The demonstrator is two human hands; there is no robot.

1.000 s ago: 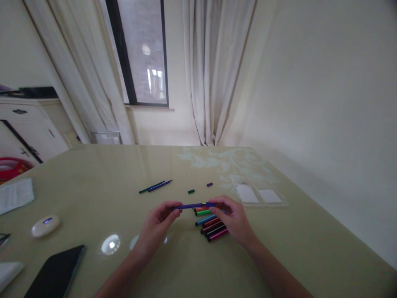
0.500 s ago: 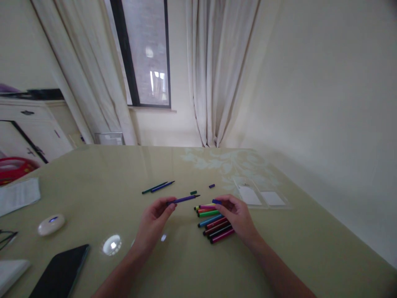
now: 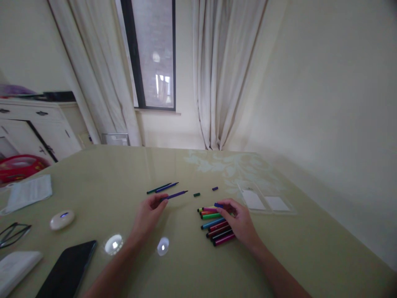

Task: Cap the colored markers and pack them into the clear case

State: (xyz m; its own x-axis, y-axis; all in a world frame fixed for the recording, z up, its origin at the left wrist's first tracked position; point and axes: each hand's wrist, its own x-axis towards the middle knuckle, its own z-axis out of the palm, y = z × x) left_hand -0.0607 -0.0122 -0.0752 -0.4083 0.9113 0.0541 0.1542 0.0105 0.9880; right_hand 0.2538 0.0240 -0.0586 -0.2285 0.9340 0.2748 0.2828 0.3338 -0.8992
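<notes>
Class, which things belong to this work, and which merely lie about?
Work:
- purple plastic marker (left hand)
- blue plastic cap (right hand)
- uncapped green and blue pens
- capped multicoloured pens

Lying about:
- black flat device
- pale blue face mask
- black-framed glasses
- white oval gadget

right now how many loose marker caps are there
3: a green cap and a purple cap on the table, a blue cap in the right hand.

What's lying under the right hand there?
Colourful markers on the table; their left ends show. The right hand, holding a blue cap, hides much of the rest, so whatever it covers cannot be seen.
</notes>
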